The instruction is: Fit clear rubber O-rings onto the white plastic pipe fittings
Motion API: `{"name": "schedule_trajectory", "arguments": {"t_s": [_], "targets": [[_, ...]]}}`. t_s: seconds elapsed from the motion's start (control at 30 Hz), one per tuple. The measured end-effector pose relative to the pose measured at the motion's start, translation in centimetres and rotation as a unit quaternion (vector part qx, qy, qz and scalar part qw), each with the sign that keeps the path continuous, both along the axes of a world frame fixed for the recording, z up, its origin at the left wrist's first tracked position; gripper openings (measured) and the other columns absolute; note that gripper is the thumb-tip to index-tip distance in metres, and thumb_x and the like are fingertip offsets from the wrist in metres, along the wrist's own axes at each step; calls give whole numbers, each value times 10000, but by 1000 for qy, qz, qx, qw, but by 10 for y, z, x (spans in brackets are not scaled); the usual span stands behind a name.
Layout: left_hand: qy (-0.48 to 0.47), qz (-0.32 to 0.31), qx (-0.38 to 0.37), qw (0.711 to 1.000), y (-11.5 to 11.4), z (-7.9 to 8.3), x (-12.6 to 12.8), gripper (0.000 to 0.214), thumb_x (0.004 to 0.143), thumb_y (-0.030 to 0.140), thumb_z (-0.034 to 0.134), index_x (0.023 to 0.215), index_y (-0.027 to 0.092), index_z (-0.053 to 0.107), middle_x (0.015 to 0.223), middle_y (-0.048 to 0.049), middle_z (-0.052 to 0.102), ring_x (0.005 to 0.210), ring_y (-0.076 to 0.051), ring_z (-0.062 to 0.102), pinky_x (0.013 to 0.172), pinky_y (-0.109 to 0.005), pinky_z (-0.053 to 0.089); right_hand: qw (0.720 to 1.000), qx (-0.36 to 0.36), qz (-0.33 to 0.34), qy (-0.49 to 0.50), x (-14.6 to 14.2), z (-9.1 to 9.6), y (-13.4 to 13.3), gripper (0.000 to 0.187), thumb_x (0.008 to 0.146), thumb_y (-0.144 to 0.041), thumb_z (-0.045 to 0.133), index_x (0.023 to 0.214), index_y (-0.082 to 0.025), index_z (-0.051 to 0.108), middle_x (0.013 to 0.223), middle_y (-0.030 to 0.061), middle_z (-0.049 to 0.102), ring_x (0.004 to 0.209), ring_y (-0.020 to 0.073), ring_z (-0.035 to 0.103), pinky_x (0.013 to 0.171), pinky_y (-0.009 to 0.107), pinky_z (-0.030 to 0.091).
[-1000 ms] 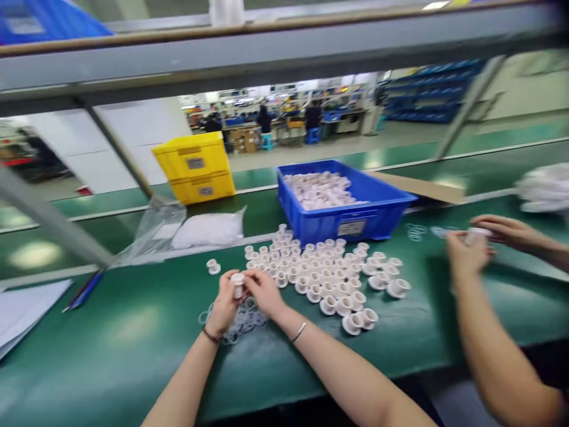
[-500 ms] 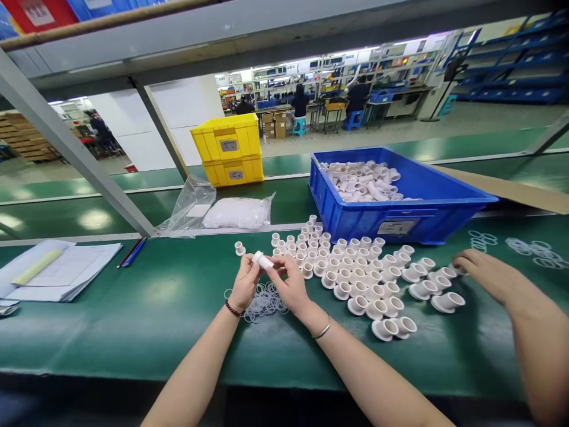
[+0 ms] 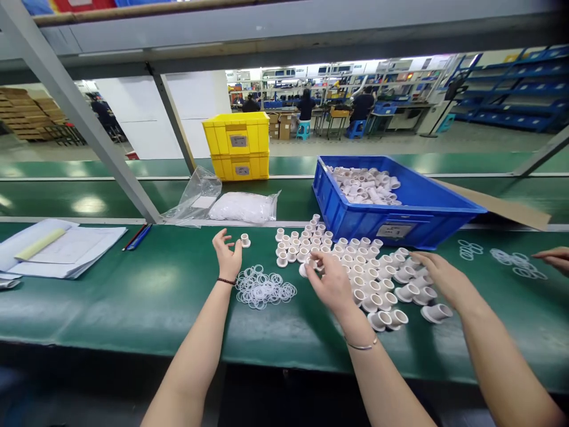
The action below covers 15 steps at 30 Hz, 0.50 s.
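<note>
My left hand [image 3: 229, 255] is open, fingers spread and slightly curled, beside a lone white flanged pipe fitting [image 3: 245, 241] standing upright on its flange. Nothing shows in its grasp. My right hand [image 3: 331, 279] has its thumb and fingers closed around a white flanged pipe fitting [image 3: 304, 270] at the left front of a large group of similar fittings [image 3: 359, 283]; the fingers partly hide it. Between my hands lies a loose pile of thin translucent rings [image 3: 264, 292] on the green bench [image 3: 169, 296].
A co-worker's hand [image 3: 438, 276] reaches into the group's right side; another hand [image 3: 555, 259] is by small ring piles [image 3: 518, 263]. Behind stand a blue bin [image 3: 391, 219] of fittings, yellow crates [image 3: 240, 139] and a plastic bag [image 3: 243, 207]. Papers [image 3: 84, 249] and pens [image 3: 137, 237] lie left.
My hands have moved apart. The left let go of the fitting both were holding; the right carried it rightward to the group. The co-worker's hand moved left, and another hand appeared at right.
</note>
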State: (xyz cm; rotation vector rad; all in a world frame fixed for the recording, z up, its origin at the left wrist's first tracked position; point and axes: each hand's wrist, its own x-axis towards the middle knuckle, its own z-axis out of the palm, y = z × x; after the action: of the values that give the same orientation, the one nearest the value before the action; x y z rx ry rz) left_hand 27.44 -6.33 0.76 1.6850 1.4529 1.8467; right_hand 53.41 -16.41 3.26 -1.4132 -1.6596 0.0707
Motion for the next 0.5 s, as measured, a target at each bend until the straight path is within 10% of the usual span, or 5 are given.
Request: {"name": "schedule_trajectory", "arguments": {"t_s": [0.2,0.5], "targets": [[275,-9,-44,960,18,-14,-11,301,805,163,533,1097,184,604,1341,-157,327,1166,-321,388,979,-496,347,971,-39,-79,-222,4,-23,-14,161,885,-243,472,980,-191,591,930,74,630,867,205,569,666,287,410],[238,-58,-57,968,28,-25,-15,239,781,82,500,988,173,576,1044,-126,583,1019,-278,485,932,-438,365,965,0,-109,-240,-5,-17,-20,130,881,-219,489,930,-173,600,1047,90,611,970,227,532,750,308,420]]}}
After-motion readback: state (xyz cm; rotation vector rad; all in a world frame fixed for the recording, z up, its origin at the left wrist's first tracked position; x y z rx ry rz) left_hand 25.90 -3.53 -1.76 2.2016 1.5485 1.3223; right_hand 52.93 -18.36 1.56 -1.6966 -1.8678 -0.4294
